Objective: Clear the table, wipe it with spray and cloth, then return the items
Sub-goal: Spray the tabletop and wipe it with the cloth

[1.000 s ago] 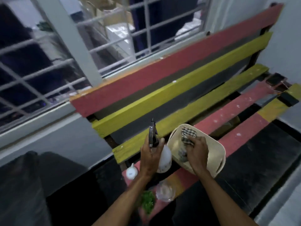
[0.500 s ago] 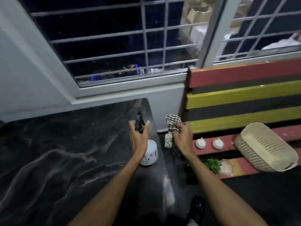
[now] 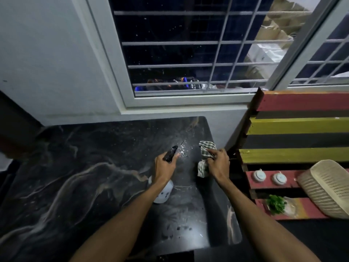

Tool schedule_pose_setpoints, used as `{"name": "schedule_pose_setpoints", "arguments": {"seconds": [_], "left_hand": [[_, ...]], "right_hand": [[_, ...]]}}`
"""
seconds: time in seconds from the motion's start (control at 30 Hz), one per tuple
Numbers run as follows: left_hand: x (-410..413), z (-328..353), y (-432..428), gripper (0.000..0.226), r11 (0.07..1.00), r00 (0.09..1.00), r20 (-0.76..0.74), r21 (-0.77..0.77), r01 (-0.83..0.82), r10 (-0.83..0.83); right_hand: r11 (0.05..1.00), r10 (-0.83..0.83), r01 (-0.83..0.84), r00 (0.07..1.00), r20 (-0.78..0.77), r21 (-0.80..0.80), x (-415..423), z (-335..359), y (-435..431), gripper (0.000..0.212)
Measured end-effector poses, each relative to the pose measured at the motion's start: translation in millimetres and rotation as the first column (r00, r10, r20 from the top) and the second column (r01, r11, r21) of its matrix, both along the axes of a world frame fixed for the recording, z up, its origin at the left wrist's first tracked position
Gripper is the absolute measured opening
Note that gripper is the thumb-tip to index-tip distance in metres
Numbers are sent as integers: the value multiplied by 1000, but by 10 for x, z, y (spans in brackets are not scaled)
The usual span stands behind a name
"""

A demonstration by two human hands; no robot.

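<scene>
My left hand (image 3: 164,168) grips a white spray bottle (image 3: 163,193) with a black trigger head, held above the black marble table (image 3: 75,176) and pointing toward its far right corner. A patch of wet droplets (image 3: 184,150) glistens just ahead of the nozzle. My right hand (image 3: 217,163) holds a bunched checkered cloth (image 3: 204,157) over the table's right edge. On the bench to the right lie two small white shakers (image 3: 268,176), a bunch of green herbs (image 3: 276,204) beside a clear bag, and a cream woven basket (image 3: 328,188) tipped on its side.
The red, yellow and black slatted bench (image 3: 302,125) stands against the table's right side. A barred window (image 3: 188,53) and white wall run behind the table. More droplets lie on the marble near the front edge (image 3: 179,227).
I have turned from the bench to the table. Both hands moved over the marble with bottle and cloth, and wet droplets now show in front of the nozzle.
</scene>
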State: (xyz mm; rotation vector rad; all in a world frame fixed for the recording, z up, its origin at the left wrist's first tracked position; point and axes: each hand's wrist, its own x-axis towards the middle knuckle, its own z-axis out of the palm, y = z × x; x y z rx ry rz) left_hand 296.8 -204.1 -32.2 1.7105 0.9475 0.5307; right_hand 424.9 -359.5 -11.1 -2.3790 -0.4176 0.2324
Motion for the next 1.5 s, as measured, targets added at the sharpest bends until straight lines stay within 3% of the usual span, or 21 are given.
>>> {"name": "schedule_pose_setpoints", "arguments": {"seconds": [0.17,0.3,0.57,0.7,0.9,1.0,1.1,1.13,1.23,1.3,1.37,1.43,1.47,1.5], "left_hand": [[176,-34,81,31,999,993,-111,-1,47,-47],[312,-70,145,39,1000,991,-130,16,-13,15],[316,-195,501,41,997,992,-101,-4,-82,81],[252,-209,675,52,995,989,-109,44,-93,97],[-73,-300,1030,36,986,985,-36,20,-166,167],[-265,-315,1265,48,984,985,-22,55,-170,172],[-503,-320,1519,52,964,981,8,186,-192,193],[-595,-331,1615,48,959,980,15,205,-195,197],[-903,-321,1982,39,963,975,24,155,-221,220],[-1094,-321,2247,31,965,974,14,129,-227,227],[-1225,-276,2435,25,970,974,19,91,-224,224],[-1353,-261,2614,24,979,979,57,51,-198,195],[-1396,-260,2687,24,982,981,68,40,-185,182],[-1437,-270,2756,24,985,983,65,25,-172,170]], "right_hand": [[1000,-17,17,999,-27,10,213,-188,118,46],[999,-22,23,999,-50,27,479,-343,298,45],[998,41,-42,999,-23,-43,889,-621,923,45],[993,87,-89,996,-29,-77,839,-678,1173,44],[986,102,-103,995,-19,-134,625,-837,1496,44],[942,297,-290,954,22,-168,184,-902,1838,45],[779,613,-584,787,79,-227,-308,-1044,2153,50],[756,642,-610,761,89,-237,-314,-1077,2244,50],[890,400,-370,914,69,-266,-170,-1106,2644,51],[909,323,-285,943,84,-304,-341,-1083,3060,54],[812,553,-508,827,100,-287,-770,-1064,3422,59],[621,776,-728,622,100,-290,-1107,-1167,3565,60],[582,808,-758,580,105,-293,-1075,-1188,3581,63],[618,779,-726,617,111,-300,-963,-1206,3596,65]]}}
